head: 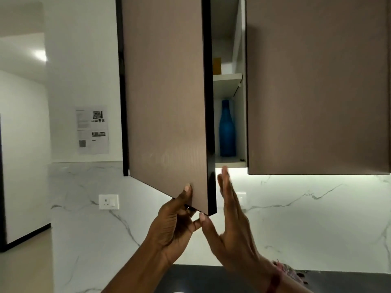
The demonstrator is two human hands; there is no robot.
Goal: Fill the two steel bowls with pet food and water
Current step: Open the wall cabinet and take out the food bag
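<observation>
Both hands: at cupboard door (pixel 167 92)
Left hand (pixel 175 225): fingers pinch its bottom corner
Right hand (pixel 232 225): fingers straight, gripping nothing

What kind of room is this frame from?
Likely a home kitchen: a brown wall-cabinet door stands open above a dark countertop, with a white marble-look backsplash lit from under the cabinets.

Dim room; bright under-cabinet strip (pixel 296 177) glows on backsplash; right hand (pixel 230 225) motion-blurred; wide-angle edge bending.
</observation>
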